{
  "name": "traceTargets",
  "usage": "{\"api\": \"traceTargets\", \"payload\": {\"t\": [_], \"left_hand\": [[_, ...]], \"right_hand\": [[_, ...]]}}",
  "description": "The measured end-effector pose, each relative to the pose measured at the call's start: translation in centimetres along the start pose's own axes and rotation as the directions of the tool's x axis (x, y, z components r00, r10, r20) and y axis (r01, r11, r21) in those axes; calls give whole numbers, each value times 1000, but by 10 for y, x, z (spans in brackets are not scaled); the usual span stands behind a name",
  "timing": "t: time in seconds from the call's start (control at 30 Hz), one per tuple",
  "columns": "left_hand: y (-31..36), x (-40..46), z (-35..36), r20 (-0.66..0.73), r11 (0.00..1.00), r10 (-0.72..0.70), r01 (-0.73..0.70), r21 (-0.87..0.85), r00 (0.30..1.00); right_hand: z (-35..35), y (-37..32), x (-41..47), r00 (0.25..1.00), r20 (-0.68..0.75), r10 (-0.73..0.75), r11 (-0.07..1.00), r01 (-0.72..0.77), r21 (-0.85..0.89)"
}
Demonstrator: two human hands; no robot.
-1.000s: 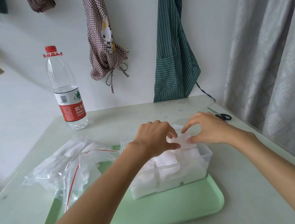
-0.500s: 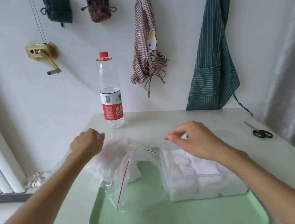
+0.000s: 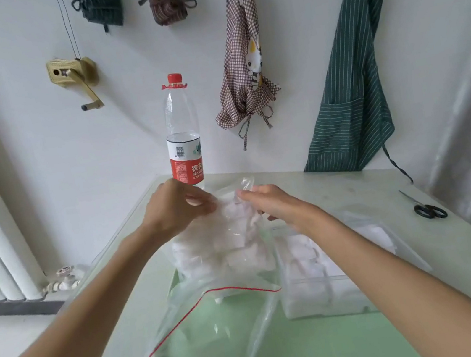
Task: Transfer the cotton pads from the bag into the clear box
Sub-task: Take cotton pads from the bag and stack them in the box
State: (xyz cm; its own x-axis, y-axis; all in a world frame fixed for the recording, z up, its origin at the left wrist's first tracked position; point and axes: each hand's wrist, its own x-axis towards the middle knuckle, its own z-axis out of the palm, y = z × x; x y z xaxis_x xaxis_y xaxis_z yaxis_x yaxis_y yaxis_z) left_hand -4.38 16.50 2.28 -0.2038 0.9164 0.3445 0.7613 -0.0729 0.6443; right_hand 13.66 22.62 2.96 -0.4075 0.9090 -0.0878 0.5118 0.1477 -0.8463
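Note:
A clear zip bag (image 3: pixel 219 315) with a red seal line lies over the green tray (image 3: pixel 303 350), its far end lifted and its open mouth toward me. White cotton pads (image 3: pixel 224 251) are bunched in the raised end. My left hand (image 3: pixel 173 207) grips the bag's far end from the left. My right hand (image 3: pixel 272 203) pinches the same end from the right. The clear box (image 3: pixel 316 298) stands on the tray's right side, under my right forearm, with white pads inside it.
A water bottle (image 3: pixel 183 137) with a red cap stands just behind my hands. Black scissors (image 3: pixel 429 209) lie at the table's right edge. Aprons hang on the wall behind. A radiator is at the left, a grey curtain at the right.
Both hands left the box and went to the bag. My left hand reached it first, then my right joined, and the bag's far end now stands lifted. The camera swung left.

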Motion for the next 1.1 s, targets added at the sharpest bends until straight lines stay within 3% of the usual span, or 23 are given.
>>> {"api": "traceTargets", "payload": {"t": [0.1, 0.23, 0.37, 0.43, 0.5, 0.63, 0.7, 0.77, 0.83, 0.93, 1.0, 1.07, 1.1], "left_hand": [[11, -3, -10, -38, 998, 53, -51, 42, 998], [16, 3, -20, 178, 984, 64, -92, 150, 982], [11, 3, -27, 369, 983, -61, -8, 182, 928], [10, -2, -30, 318, 978, -110, 45, 205, 942], [10, -4, -30, 229, 986, -40, 1, 169, 973], [25, -9, -31, -15, 974, -19, 22, 225, 1000], [33, -11, -34, -170, 953, 25, 28, 302, 985], [40, -13, -37, -243, 945, 61, 23, 327, 968], [41, -11, -36, -238, 938, 50, 36, 344, 970], [27, -6, -34, -113, 913, 9, 38, 406, 994], [17, -7, -32, -23, 945, -43, 49, 323, 999], [14, -12, -31, 60, 971, -109, 93, 220, 992], [11, -14, -30, 110, 965, -153, 125, 230, 982]], "right_hand": [[-2, 7, 4, 987, -159, -39, 985, 65, 163], [1, 9, 2, 935, -345, -83, 972, 153, 181], [-5, 5, -12, 971, -41, -236, 962, 239, 129], [-10, 7, -15, 958, 15, -286, 940, 278, 199], [-12, 7, -16, 962, 21, -271, 930, 257, 263], [-10, 4, -27, 977, 144, -157, 982, 138, 128], [-9, 4, -26, 984, 63, -167, 982, 160, 95], [-8, 4, -23, 974, -121, -189, 966, 207, 157], [-5, 4, -21, 959, -208, -192, 955, 231, 184], [5, 6, -25, 973, -128, -190, 968, 208, 141], [8, 9, -25, 974, -196, -116, 937, 173, 303], [8, 9, -26, 991, -123, -44, 865, 100, 492], [9, 10, -27, 998, -62, -25, 860, 54, 508]]}}
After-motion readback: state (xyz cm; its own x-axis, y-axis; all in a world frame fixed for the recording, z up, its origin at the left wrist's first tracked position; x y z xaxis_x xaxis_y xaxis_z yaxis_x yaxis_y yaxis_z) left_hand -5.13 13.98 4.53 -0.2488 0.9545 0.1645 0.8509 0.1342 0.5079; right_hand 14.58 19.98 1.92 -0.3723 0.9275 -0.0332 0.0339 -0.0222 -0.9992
